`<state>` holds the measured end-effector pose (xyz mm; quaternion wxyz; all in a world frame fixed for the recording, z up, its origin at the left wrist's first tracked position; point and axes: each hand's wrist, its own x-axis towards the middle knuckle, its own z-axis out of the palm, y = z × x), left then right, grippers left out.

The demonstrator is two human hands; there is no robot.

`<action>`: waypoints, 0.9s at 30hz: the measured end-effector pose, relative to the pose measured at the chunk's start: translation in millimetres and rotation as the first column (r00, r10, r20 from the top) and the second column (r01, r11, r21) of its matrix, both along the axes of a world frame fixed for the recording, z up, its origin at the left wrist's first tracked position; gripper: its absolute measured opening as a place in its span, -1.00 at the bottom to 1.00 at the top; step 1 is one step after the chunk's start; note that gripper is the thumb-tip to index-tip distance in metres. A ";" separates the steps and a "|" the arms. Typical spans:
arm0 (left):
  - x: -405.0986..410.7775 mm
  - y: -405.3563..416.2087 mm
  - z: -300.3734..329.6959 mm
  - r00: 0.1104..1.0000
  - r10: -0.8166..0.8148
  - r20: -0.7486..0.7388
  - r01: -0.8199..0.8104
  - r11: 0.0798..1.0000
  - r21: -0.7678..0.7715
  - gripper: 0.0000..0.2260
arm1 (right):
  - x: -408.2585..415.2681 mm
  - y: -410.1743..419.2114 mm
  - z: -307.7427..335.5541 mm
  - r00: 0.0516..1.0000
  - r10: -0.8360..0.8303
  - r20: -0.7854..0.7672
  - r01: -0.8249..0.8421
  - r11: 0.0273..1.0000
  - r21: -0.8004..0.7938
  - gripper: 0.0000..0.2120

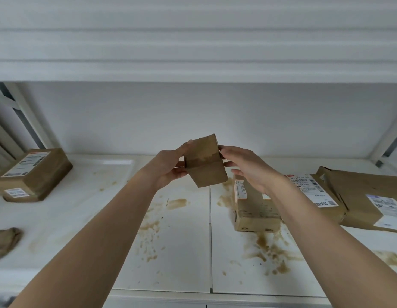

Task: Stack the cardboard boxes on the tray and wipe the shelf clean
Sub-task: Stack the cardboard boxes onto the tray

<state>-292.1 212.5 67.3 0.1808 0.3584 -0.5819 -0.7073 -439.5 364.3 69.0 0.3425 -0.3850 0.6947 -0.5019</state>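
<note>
Left hand (171, 166): curled round the left side of a small box (204, 162), thumb on the upper edge, fingers underneath.
Right hand (246, 166): set against the right side of the small box, fingertips touching its edge, fingers only slightly bent; the box is held between both hands.
Small box: raised above the shelf (182, 252), tilted, a torn strip of tape seen across its face.
Tray (108, 172): white, lying on the shelf to the left of the left hand, its far edge near the back wall.
Tray contents: one taped box (35, 172) is seen at its left end, labels on top and on the front; whether the box sits fully inside the rim cannot be told.
Long box (255, 207): lying on the shelf below the right hand, partly hidden by the right forearm, a label on its end.
Flat boxes (348, 196): lying to the right of the right hand, overlapping, labels facing up.
Cloth (6, 241): brown, crumpled, well to the left of the left forearm.
Stains (266, 247): brown smears spread over the shelf beneath both forearms.
</note>
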 end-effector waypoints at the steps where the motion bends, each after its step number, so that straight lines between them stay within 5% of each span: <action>1: 0.7 0.8 0.9 1.000 0.001 -0.005 -0.001 1.000 0.011 -0.66 | 0.2 -1.1 -1.0 1.000 -0.006 -0.003 0.006 1.000 -0.008 -0.76; 6: 6.0 -0.4 0.9 0.999 0.030 -0.021 -0.029 0.997 0.071 -0.72 | -2.4 -6.6 -5.4 1.000 -0.022 0.011 0.022 0.999 -0.044 -0.66; 10: 9.1 -6.1 0.4 0.998 0.062 0.024 -0.060 0.996 -0.068 -0.70 | -0.9 -12.5 -10.3 0.999 -0.012 0.036 0.015 0.996 -0.084 -0.54; 14: 10.3 -4.4 7.0 0.995 0.075 0.065 -0.062 0.981 -0.183 -0.76 | 1.3 -17.8 -21.7 0.986 -0.033 0.163 0.061 0.983 -0.172 -0.62; 17: 12.7 -1.4 12.6 0.999 0.023 -0.035 -0.030 0.974 -0.223 -0.84 | 3.5 -19.1 -26.6 0.960 -0.043 0.275 0.098 0.977 -0.188 -0.58; 22: 14.9 -2.2 11.7 0.992 -0.099 -0.078 0.066 0.936 -0.347 -0.71 | 7.0 -20.7 -30.1 0.839 -0.144 0.525 0.239 0.964 -0.117 -0.65; 27: 13.6 2.9 14.6 0.976 -0.154 -0.154 0.108 0.956 -0.273 -0.64 | 5.3 -21.4 -33.1 0.780 -0.204 0.592 0.296 0.953 -0.061 -0.57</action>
